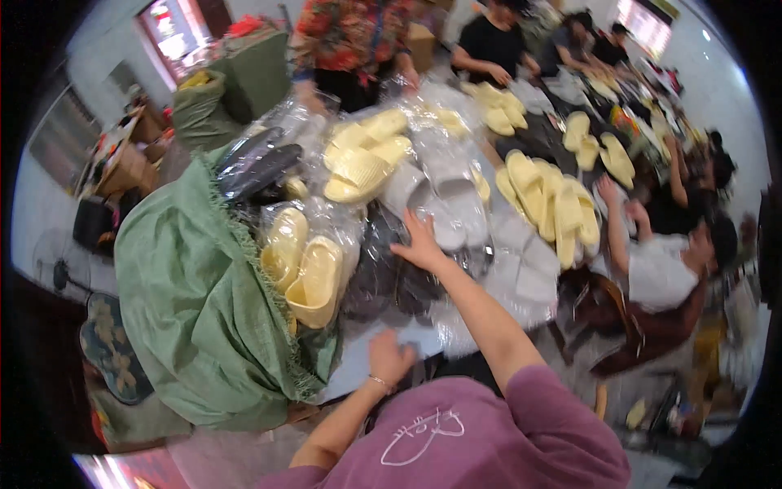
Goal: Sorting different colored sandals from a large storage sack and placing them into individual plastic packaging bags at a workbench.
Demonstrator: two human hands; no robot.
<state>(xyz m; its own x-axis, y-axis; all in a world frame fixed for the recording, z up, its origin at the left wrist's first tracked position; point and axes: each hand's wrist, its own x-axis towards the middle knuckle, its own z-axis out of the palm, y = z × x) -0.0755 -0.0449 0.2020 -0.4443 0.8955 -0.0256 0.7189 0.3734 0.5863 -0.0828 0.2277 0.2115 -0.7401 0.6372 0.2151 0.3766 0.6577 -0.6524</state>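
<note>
Clear plastic wraps the grey slippers (456, 191), which lie amid the heap on the tabletop (354, 360), just beyond the right hand (421, 244). That hand's grip is wide, thumb and fingers spread, over the near end of the grey pair and beside the dark slippers (373, 265); whether it touches them I cannot tell. Near the tabletop's close edge is the left hand (391, 359) (blurred, with a bracelet (380, 381) at the wrist), and whether its grip holds anything I cannot tell. Bagged yellow slippers (316, 281) lie between the dark ones and a green sack (191, 285). Across the heap stands a person in a patterned top (350, 37).
</note>
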